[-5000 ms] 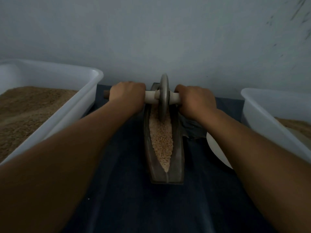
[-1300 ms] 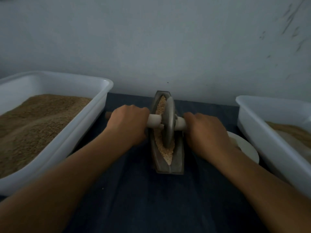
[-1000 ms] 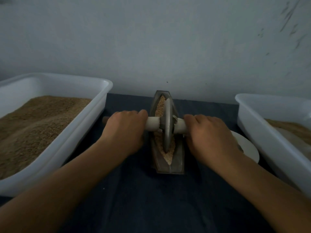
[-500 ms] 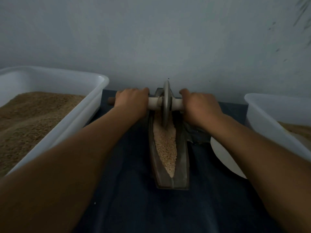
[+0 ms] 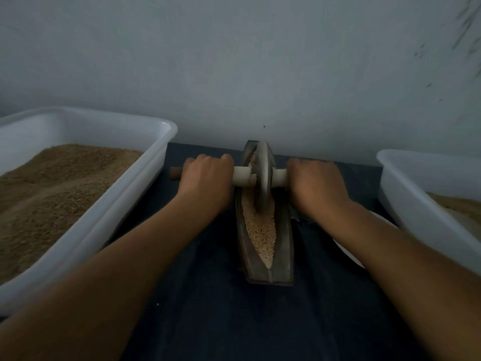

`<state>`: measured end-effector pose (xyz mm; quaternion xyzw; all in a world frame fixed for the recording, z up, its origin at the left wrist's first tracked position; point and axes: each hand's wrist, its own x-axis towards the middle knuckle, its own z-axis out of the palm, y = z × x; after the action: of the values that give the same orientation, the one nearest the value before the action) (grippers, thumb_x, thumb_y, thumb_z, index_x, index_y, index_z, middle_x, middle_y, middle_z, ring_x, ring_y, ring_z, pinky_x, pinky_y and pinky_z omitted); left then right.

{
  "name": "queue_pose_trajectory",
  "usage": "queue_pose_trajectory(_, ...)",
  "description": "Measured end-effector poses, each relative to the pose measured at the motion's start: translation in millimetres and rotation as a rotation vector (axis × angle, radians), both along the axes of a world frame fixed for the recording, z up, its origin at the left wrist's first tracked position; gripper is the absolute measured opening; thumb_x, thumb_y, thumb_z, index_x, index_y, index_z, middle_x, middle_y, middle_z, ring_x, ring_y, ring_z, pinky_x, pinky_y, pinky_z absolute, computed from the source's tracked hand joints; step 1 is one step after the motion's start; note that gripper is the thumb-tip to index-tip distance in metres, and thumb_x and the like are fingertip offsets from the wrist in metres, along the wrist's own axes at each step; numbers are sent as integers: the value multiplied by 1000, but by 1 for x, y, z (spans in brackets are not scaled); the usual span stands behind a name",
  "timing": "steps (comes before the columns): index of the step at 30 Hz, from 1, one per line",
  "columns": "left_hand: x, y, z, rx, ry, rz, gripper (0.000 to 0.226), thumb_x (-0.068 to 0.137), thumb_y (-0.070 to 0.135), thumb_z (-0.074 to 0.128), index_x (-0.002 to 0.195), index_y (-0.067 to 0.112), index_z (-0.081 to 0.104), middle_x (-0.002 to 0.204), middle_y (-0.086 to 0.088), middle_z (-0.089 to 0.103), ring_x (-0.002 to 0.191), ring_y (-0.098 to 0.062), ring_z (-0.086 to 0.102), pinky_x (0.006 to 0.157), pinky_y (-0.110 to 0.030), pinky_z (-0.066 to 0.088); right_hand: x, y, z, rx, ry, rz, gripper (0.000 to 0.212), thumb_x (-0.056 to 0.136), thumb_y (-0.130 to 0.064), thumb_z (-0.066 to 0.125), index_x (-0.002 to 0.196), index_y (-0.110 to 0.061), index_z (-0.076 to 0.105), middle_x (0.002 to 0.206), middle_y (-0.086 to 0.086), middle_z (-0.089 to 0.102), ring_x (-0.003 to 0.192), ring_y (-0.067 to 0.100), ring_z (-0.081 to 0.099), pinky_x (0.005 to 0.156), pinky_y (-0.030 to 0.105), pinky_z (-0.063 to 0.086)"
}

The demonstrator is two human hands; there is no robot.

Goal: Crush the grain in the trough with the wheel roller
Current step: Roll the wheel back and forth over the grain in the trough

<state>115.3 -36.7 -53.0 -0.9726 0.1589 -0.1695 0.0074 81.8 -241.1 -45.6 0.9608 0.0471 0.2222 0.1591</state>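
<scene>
A dark boat-shaped trough (image 5: 282, 254) lies lengthwise on the dark cloth, filled with pale grain (image 5: 261, 234). The grey wheel roller (image 5: 264, 178) stands upright in the trough's far half, its disc sunk into the grain. A pale wooden axle (image 5: 243, 176) runs through the disc. My left hand (image 5: 205, 178) grips the axle left of the wheel, and the axle's end pokes out beyond it. My right hand (image 5: 316, 185) grips the axle on the right side. Both forearms stretch forward from the bottom corners.
A white tub (image 5: 109, 222) of brown ground grain stands at the left. Another white tub (image 5: 416, 204) with some brown grain stands at the right. A white plate (image 5: 348, 252) lies partly under my right forearm. A grey wall rises right behind the trough.
The wheel has rolled back from the trough's far end toward me by a short way. Both hands kept their grip on the axle.
</scene>
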Motion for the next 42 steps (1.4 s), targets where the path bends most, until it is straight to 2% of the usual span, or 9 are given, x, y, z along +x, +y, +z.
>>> queue_pose_trajectory(7,-53,13,-3,-80,-90,-109,36,83,33,71,98,26,39,102,0,61,91,-18,53,83,-35,40,-54,8,-1,4,51,15,10,95,-20,45,102,-15,51,97,3,62,84,23,58,65,32,28)
queue_pose_trajectory(10,-67,18,-3,-71,-111,-134,47,79,36,73,92,29,28,99,3,60,82,-13,45,81,-33,41,-80,10,1,4,34,47,10,91,-19,51,101,-15,53,90,4,60,76,21,54,65,31,29)
queue_pose_trajectory(13,-72,20,-2,-55,-107,-129,51,79,36,74,91,29,25,99,4,60,84,-14,50,81,-32,40,-88,11,4,11,25,59,11,88,-17,56,99,-13,55,86,5,60,73,22,54,65,31,30)
queue_pose_trajectory(18,-60,15,-4,-49,-99,-110,42,81,32,72,95,27,33,99,2,61,88,-17,55,79,-32,39,-70,12,0,6,49,16,11,93,-18,47,102,-14,52,94,5,60,82,23,56,68,32,30)
queue_pose_trajectory(25,-7,1,3,28,-64,-51,34,82,23,68,94,21,36,93,-6,65,82,-24,57,70,-35,34,-13,1,-6,48,26,17,17,84,-18,61,98,-12,52,90,7,63,79,29,60,62,34,25)
queue_pose_trajectory(28,17,-7,8,6,-20,-36,25,86,18,65,105,20,49,99,-8,64,94,-28,57,73,-37,32,13,-5,-4,34,27,20,18,88,-19,59,103,-11,53,95,9,65,83,31,61,59,33,28)
queue_pose_trajectory(33,45,-13,13,-53,71,-5,25,89,19,61,113,23,54,110,-8,62,106,-31,52,80,-42,36,46,-7,8,85,70,47,22,88,-15,61,109,-8,54,100,13,64,88,33,61,59,33,31)
queue_pose_trajectory(39,41,-9,7,-81,90,13,22,89,15,62,108,20,52,107,-9,63,96,-29,59,73,-39,40,43,-1,8,97,48,29,15,91,-13,60,105,-9,57,97,14,64,86,32,62,56,31,29)
queue_pose_trajectory(42,24,-7,10,-44,117,27,25,86,21,66,108,21,54,101,-6,61,82,-22,52,69,-38,40,22,0,3,90,26,19,13,93,-21,60,103,-14,59,97,10,65,87,30,64,56,31,28)
